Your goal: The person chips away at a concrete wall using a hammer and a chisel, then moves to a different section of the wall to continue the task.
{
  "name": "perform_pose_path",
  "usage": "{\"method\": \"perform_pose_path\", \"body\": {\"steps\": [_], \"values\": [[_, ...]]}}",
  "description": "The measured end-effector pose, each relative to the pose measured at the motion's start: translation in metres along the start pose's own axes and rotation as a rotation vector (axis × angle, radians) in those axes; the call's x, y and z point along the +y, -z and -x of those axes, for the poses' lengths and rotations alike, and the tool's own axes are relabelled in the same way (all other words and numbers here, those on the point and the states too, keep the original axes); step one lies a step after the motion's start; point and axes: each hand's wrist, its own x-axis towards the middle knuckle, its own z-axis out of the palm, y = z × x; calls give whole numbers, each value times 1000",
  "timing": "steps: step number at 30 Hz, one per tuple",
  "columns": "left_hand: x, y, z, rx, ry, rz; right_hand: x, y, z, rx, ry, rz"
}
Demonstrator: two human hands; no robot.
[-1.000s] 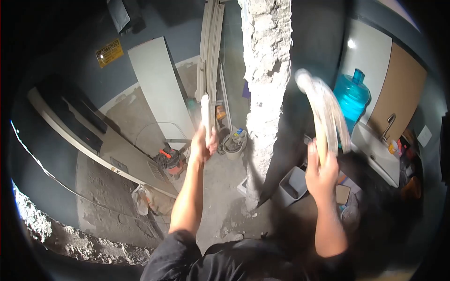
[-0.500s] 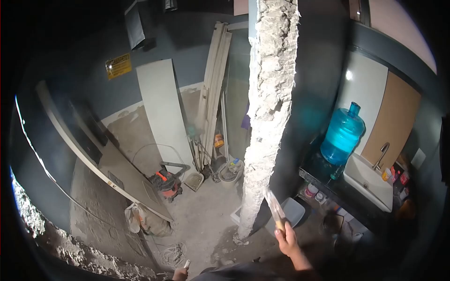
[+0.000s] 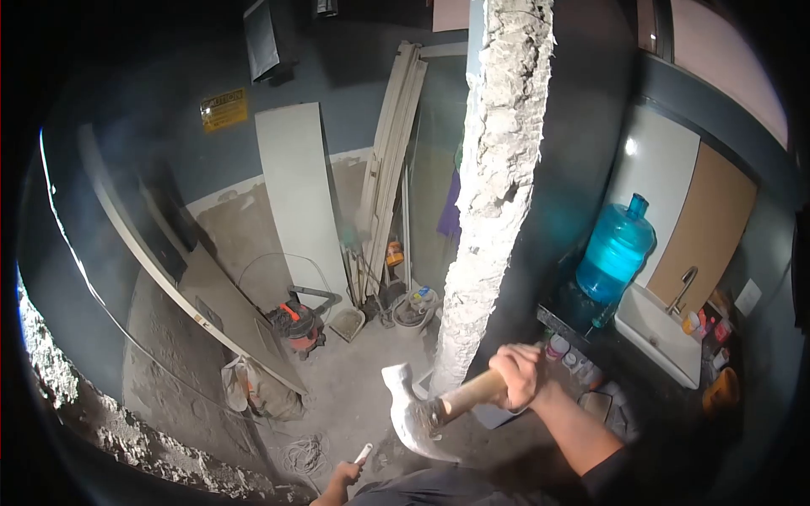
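Observation:
My right hand (image 3: 518, 376) is closed round the wooden handle of a claw hammer (image 3: 415, 415), whose pale metal head hangs to its left, in front of the base of a rough, chipped wall edge (image 3: 498, 185). Lower and farther left, my left hand (image 3: 347, 473) grips a tool with a light handle (image 3: 364, 454); the rest of that tool cannot be made out.
A blue water bottle (image 3: 614, 249) stands on the dark counter beside a white sink (image 3: 658, 333). Leaning boards (image 3: 304, 194), a red and black vacuum (image 3: 297, 325), a bucket (image 3: 413, 308), a sack (image 3: 266, 392) and coiled cord (image 3: 304, 455) lie to the left.
My right hand has come up and closer, turning the hammer so its head points left, away from the wall edge. My left hand has risen slightly and moved right. The view has shifted a little.

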Motion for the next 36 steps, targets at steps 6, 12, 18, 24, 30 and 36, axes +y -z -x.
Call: {"method": "perform_pose_path", "body": {"steps": [6,12,18,24,30,36], "values": [[-49,20,21,90,72,228,89,-14,13,-293,-890,279],[-68,31,51,84,106,4,17,-18,-4,-108,-489,94],[-85,29,56,-54,-374,151,78,-25,10,-326,-870,348],[-50,9,17,-34,54,337,7,-30,-22,-348,-680,204],[-67,15,21,-8,11,4,16,-24,-25,-85,-169,131],[-57,12,27,-13,154,203,59,-37,-21,-475,-908,301]]}}
